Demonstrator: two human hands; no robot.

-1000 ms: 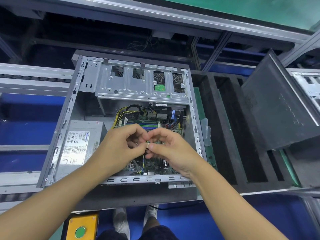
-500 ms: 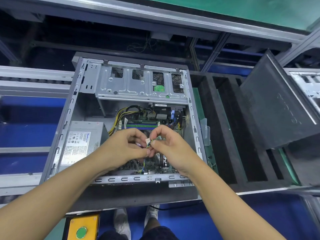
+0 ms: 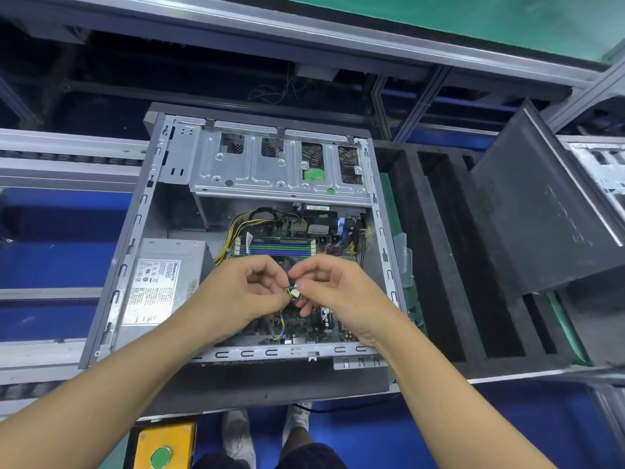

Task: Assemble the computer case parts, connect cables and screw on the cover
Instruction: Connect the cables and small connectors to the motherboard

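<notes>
We pinch the small white connector (image 3: 295, 292) between the left hand (image 3: 236, 296) and right hand (image 3: 341, 292), above the motherboard (image 3: 304, 324) inside the open case (image 3: 135, 228). We should align its key with the header, then press straight down, never pulling the wires (image 3: 280, 324).

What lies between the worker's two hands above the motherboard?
In the head view, a small white connector on thin coloured wires lies there; the left hand and the right hand both pinch it.
</notes>
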